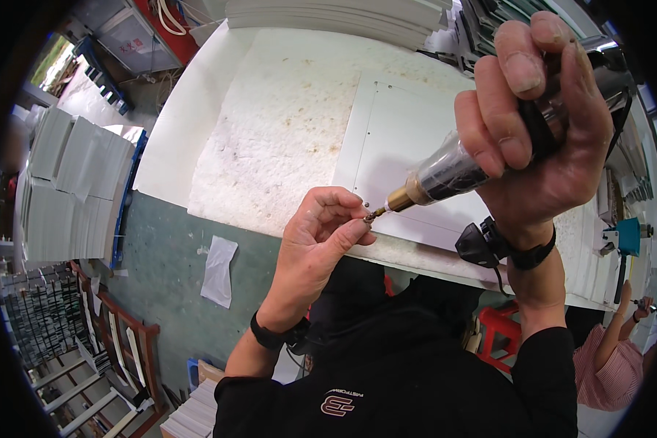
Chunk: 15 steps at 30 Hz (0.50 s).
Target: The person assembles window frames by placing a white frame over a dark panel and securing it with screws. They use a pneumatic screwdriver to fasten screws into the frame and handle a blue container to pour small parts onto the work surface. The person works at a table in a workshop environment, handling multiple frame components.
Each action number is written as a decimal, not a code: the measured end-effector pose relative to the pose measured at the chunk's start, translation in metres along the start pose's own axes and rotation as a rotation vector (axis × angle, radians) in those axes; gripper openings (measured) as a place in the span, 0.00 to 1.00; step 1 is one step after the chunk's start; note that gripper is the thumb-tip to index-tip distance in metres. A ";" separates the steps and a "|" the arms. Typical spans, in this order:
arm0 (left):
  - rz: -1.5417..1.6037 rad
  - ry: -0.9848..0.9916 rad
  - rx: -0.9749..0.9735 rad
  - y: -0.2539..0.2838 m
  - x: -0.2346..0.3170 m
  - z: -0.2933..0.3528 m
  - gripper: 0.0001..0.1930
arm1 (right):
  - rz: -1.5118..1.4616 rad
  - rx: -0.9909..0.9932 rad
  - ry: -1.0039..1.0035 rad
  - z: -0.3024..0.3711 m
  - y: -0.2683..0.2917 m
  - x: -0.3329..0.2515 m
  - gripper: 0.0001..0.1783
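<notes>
My right hand [540, 131] is wrapped round the body of a power screwdriver [445, 169]. It has a clear-wrapped barrel and a brass-coloured nose, and slants down to the left. Its bit meets a small screw [369, 218] pinched between the thumb and fingers of my left hand [315, 237]; the fingertips partly hide the screw. Both hands are above the near edge of a flat white panel [409, 135]. Small holes or dark fasteners dot the panel along its left side and top.
The panel lies on a worn white pad [270, 124] covering the table. Stacked white boards [328, 13] line the far edge, with more piled on a blue pallet [128, 197] at left. A teal power tool [628, 237] stands at right, near another person's arm [615, 339]. A red stool [500, 328] is below.
</notes>
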<state>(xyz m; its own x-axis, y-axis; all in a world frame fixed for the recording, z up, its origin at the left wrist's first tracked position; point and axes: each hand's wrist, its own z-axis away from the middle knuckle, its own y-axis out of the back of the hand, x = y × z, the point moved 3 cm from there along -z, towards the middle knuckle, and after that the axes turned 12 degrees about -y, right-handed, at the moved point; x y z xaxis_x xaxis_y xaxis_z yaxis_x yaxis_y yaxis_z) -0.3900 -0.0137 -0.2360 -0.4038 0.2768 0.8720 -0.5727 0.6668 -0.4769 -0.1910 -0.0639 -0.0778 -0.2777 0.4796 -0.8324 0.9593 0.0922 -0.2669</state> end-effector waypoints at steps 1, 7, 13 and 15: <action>0.000 0.001 0.000 0.001 0.000 0.000 0.13 | -0.017 0.045 -0.011 0.000 -0.002 0.002 0.17; -0.167 -0.075 0.029 0.003 0.004 -0.001 0.11 | -0.293 0.130 -0.035 -0.006 -0.007 0.015 0.14; -0.802 -0.391 -0.047 0.004 0.010 -0.024 0.12 | 0.107 0.322 -0.256 -0.026 -0.033 0.009 0.16; -0.832 -0.412 -0.070 0.010 0.004 -0.029 0.16 | 0.187 0.299 -0.279 -0.027 -0.031 0.016 0.15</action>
<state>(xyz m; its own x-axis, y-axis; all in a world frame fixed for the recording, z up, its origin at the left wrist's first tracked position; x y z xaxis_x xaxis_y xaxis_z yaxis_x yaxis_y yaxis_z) -0.3768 0.0138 -0.2335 -0.1116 -0.5681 0.8154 -0.7526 0.5842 0.3040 -0.2237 -0.0361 -0.0696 -0.1430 0.2068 -0.9679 0.9488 -0.2497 -0.1935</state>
